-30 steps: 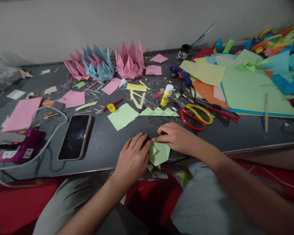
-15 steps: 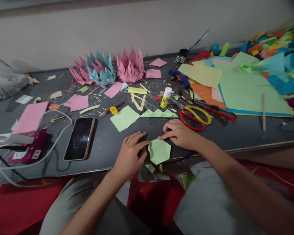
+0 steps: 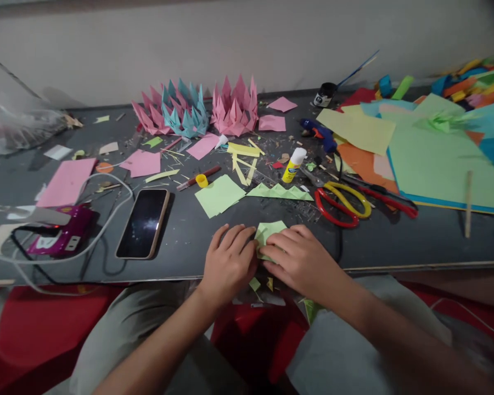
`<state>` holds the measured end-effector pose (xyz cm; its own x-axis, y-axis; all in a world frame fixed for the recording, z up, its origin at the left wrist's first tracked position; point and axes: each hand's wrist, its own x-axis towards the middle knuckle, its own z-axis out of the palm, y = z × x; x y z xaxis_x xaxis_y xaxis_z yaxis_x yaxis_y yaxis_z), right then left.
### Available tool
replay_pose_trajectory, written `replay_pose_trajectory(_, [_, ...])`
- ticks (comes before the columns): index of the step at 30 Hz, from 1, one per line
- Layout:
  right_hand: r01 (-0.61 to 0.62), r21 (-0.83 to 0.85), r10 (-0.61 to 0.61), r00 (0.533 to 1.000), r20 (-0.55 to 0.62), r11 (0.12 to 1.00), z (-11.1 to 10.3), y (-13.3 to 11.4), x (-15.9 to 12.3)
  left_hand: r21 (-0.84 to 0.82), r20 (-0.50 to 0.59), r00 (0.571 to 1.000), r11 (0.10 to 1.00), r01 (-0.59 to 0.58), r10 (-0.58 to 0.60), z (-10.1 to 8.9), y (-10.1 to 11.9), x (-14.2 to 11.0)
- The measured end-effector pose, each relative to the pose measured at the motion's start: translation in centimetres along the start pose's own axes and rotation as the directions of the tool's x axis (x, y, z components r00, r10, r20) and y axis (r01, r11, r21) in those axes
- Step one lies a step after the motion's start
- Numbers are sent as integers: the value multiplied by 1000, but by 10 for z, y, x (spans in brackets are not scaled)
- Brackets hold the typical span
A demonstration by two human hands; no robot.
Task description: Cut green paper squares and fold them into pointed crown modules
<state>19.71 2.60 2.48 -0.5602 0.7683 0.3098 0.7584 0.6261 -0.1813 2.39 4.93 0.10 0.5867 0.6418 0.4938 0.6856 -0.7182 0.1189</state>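
A small light-green sheet of paper (image 3: 270,227) lies near the table's front edge, partly hidden by my fingers. My left hand (image 3: 230,260) is at its left edge, fingers bent and thumb and index finger closed on the paper. From the right, my right hand (image 3: 302,255) reaches over the lower part with bent fingers and grips it. The thumb tips are mostly hidden. Just beyond the hands lies a strip of folded green triangles (image 3: 278,192), with a small stack of green paper squares (image 3: 220,196) to its left.
Behind stand a yellow glue stick (image 3: 293,166), red and yellow scissors (image 3: 341,203) and a blue glue gun (image 3: 319,131). A phone (image 3: 143,224) lies left, near a purple power strip (image 3: 63,233). Pink and blue folded-paper crowns (image 3: 234,112) stand by the wall. Large green sheets (image 3: 444,156) cover the right.
The right hand has come down from the paper's top edge to its lower part. The left hand stays at the left side. The whole view has shifted slightly.
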Motion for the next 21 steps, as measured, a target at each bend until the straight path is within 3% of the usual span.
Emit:
replay_pose_trajectory(4, [37, -17, -36, 999, 32, 999, 6, 13, 0, -26, -7, 1000, 999, -26, 25, -2, -1, -1])
replay_pose_trajectory(12, [90, 17, -89, 994, -60, 996, 21, 33, -9, -100, 57, 993, 990, -95, 101, 4, 1, -13])
replay_pose_trajectory(18, [83, 151, -85, 996, 7, 985, 20, 41, -16, -139, 59, 993, 986, -89, 98, 3, 1, -17])
replay_pose_trajectory(21, [26, 262, -36, 999, 35, 965, 20, 44, -13, -183, 66, 998, 983, -10, 22, 5, 2, -13])
